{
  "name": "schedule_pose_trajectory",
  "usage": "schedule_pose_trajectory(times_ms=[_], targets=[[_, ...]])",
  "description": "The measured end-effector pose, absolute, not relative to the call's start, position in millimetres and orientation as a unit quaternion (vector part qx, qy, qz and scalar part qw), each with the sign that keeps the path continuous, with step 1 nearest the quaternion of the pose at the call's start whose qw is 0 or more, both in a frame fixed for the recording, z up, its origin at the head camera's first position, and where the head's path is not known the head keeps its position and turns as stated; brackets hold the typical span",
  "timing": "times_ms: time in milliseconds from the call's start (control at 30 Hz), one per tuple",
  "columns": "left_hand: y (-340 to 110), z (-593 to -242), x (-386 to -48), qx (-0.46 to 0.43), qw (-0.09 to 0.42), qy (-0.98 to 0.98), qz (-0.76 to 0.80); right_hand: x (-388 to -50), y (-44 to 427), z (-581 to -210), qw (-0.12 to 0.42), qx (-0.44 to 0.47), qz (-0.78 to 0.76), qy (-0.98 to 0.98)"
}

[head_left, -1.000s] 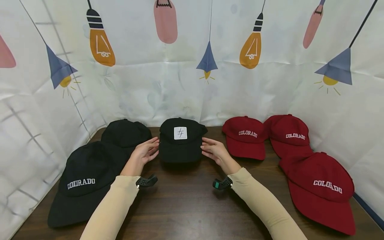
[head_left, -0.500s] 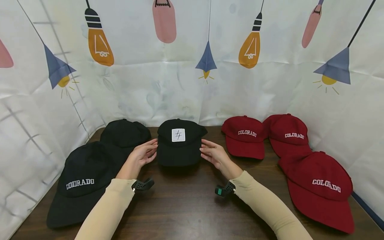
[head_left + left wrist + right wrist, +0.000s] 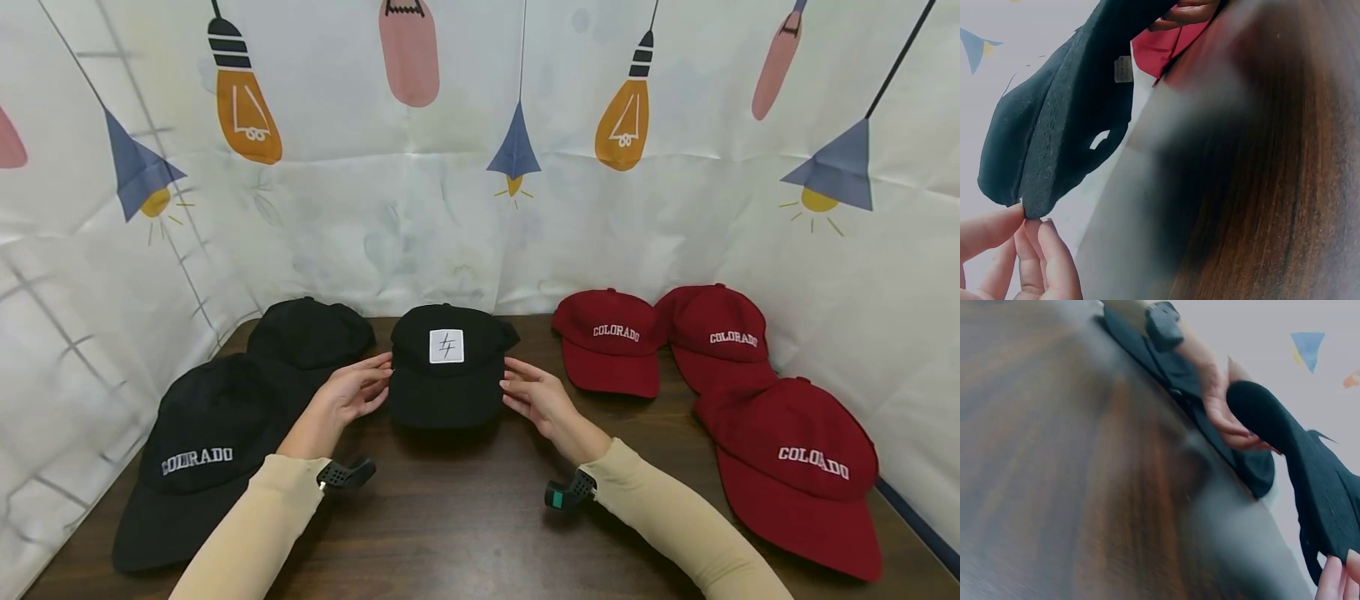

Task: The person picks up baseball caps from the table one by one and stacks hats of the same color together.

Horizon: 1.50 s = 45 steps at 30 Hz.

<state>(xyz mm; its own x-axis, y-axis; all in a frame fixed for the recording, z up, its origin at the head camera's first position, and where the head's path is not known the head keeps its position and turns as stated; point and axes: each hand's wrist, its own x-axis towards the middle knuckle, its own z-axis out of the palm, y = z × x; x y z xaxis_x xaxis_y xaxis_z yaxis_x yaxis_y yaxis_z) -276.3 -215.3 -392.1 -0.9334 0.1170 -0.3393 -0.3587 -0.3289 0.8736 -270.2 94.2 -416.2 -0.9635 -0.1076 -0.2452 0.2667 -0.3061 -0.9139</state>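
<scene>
A black baseball cap [image 3: 447, 392] with a white square patch is held between both hands at the back middle of the table, its brim facing me. My left hand [image 3: 352, 393] pinches the cap's left edge; in the left wrist view thumb and fingers [image 3: 1054, 250] meet at the brim's edge. On the opposite side my right hand [image 3: 538, 400] pinches the right edge, and the right wrist view shows its fingertips [image 3: 1330, 575] on the rim. The cap's underside, with a small label, shows in the left wrist view, raised off the wood.
To the left lie two black caps, a plain one [image 3: 309, 333] behind one lettered COLORADO [image 3: 202, 492]. On the right are three red caps [image 3: 615, 367], [image 3: 722, 346], [image 3: 802, 517]. A patterned white cloth [image 3: 337, 225] hangs behind the brown table [image 3: 465, 533].
The patched black cap has come slightly toward me and lower in the head view, with both hands keeping hold of its sides. The other caps stay where they were.
</scene>
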Motion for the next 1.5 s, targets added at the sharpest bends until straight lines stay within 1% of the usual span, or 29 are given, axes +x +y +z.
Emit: schedule_pose_trajectory(times_ms=[400, 867, 1300, 1500], targets=[[-222.0, -396.5, -268.5, -0.089, 0.164, 0.582, 0.792, -249.2, 95.4, -419.1, 0.117, 0.055, -0.809, 0.573], [-226.8, -398.4, -259.3, -0.057, 0.178, 0.606, 0.773, -237.0, 100.9, -420.5, 0.136, 0.044, -0.797, 0.587], [-234.9, -400.1, -250.0, -0.007, 0.189, 0.641, 0.744, -221.1, 101.5, -420.9, 0.141, 0.032, -0.793, 0.591], [-240.3, -400.9, -247.1, -0.004, 0.193, 0.658, 0.728, -213.3, 100.5, -421.3, 0.142, 0.028, -0.792, 0.593]])
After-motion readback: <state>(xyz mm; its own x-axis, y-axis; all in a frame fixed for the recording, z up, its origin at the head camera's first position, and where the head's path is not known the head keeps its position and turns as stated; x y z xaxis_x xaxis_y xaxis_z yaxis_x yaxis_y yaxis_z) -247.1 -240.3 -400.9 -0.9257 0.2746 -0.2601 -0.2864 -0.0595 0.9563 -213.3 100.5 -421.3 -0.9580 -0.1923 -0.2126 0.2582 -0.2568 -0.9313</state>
